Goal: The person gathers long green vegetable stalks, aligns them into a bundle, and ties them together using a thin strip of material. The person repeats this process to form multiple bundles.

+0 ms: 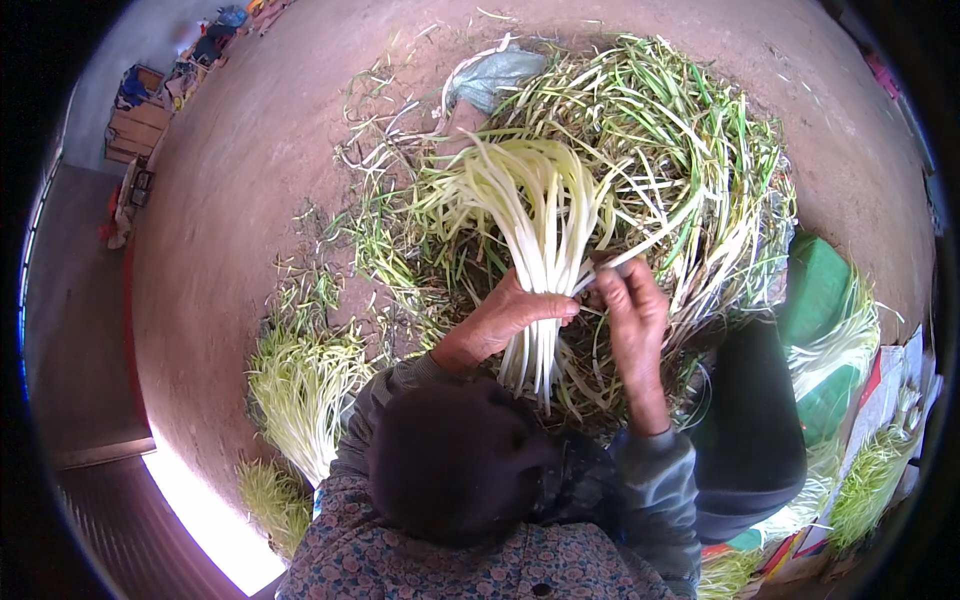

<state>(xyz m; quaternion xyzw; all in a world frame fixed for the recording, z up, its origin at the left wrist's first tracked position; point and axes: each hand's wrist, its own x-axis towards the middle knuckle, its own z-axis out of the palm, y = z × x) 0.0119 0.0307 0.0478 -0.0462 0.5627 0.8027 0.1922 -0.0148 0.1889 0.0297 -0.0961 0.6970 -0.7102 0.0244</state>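
My left hand [525,307] is closed around a thick bundle of pale yellow-white leafy stalks, perhaps blanched chives [551,225]. Their leafy tops fan out away from me and the white ends hang below my thumb. Close by on the right, my right hand [634,300] pinches a single pale stalk [660,232] between thumb and fingers, beside the bundle. Beneath and beyond both hands spreads a large heap of loose green and pale leaves [697,150], mixed with dry brown bits.
A pile of pale stalks [307,397] lies at the left. On the right are a green sack [814,285] with stalks on it and another yellow-green bunch [870,480]. A pale plastic bag [495,75] lies at the heap's far edge. Wooden boxes [139,127] stand by the wall.
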